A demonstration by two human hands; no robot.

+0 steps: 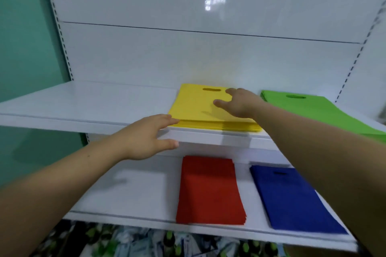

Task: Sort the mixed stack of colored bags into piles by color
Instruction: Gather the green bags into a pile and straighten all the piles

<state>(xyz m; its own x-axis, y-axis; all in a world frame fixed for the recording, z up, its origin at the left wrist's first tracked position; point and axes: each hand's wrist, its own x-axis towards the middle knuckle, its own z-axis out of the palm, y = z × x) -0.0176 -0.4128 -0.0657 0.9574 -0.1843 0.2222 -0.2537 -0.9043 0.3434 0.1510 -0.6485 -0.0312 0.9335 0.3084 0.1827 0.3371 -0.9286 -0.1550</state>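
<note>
Head: yellow pile (196, 108) beneath right fingers (231, 91)

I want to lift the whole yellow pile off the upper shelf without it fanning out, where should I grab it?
Probably pinch the yellow pile at its near edge, coming from the front: the flat stack lies at the front lip of the upper shelf, layers exposed.

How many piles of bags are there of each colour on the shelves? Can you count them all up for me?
Pile of flat yellow fabric bags: 1
Pile of flat green fabric bags: 1
Pile of flat red fabric bags: 1
Pile of flat blue fabric bags: 1
Total: 4 piles
</note>
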